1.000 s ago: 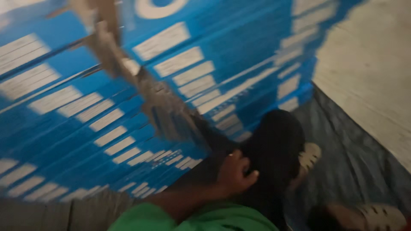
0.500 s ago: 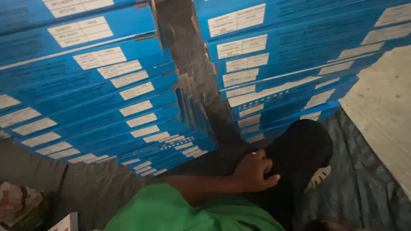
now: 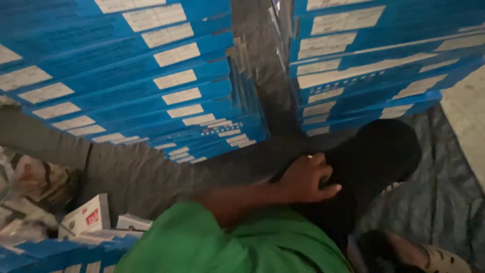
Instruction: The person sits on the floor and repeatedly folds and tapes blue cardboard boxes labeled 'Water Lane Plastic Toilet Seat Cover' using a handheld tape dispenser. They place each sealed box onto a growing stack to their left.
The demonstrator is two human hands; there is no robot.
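My left hand (image 3: 306,178) rests on my bent knee in black trousers (image 3: 376,151), fingers curled together against the cloth with nothing in them. My forearm runs back to a green sleeve (image 3: 217,242). Just beyond the knee stand two tall stacks of flat blue boxes with white labels, the left stack (image 3: 151,86) and the right stack (image 3: 364,60), with a dark gap (image 3: 265,76) between them. My right hand is not in view.
A grey floor strip (image 3: 136,172) runs below the left stack. Small white and red cartons (image 3: 88,216) and more blue boxes (image 3: 55,253) lie at lower left. A dark plastic sheet (image 3: 444,192) covers the floor at right, and a foot in a pale sandal (image 3: 434,258) is at lower right.
The view has swung left and steadied, showing the gap between the stacks and the cartons at lower left. My left hand has stayed on the knee.
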